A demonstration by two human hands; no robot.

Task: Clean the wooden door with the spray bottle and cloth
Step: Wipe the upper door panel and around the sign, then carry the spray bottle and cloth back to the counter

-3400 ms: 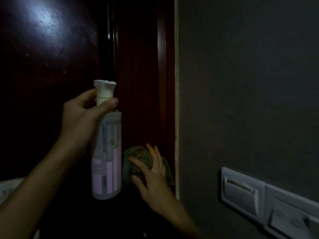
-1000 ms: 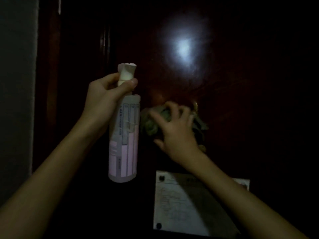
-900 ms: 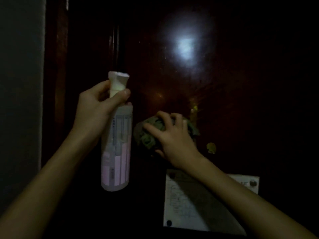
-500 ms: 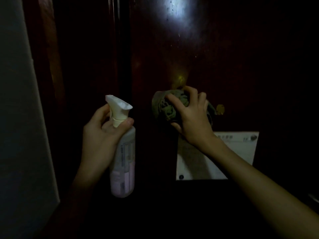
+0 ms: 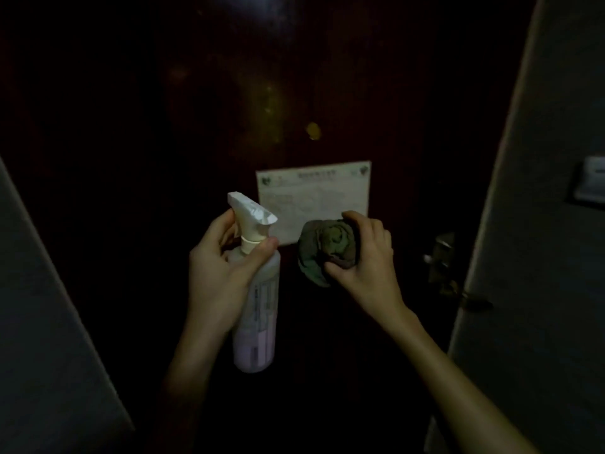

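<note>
The dark wooden door (image 5: 196,109) fills the middle of the dim view. My left hand (image 5: 219,273) grips the neck of a white and pink spray bottle (image 5: 257,309), held upright with its white nozzle pointing right. My right hand (image 5: 363,263) holds a bunched green cloth (image 5: 325,249) just below a white paper notice (image 5: 314,194) fixed to the door. Whether the cloth touches the door cannot be told.
A small brass peephole (image 5: 313,130) sits above the notice. The metal door handle and lock (image 5: 445,267) are at the right edge of the door. Grey walls (image 5: 540,257) flank the door on both sides, and a white wall switch (image 5: 589,183) shows at far right.
The view has swung down and left, so the notice now sits above my hands. My right hand with the cloth has come down from beside the peephole to below the notice.
</note>
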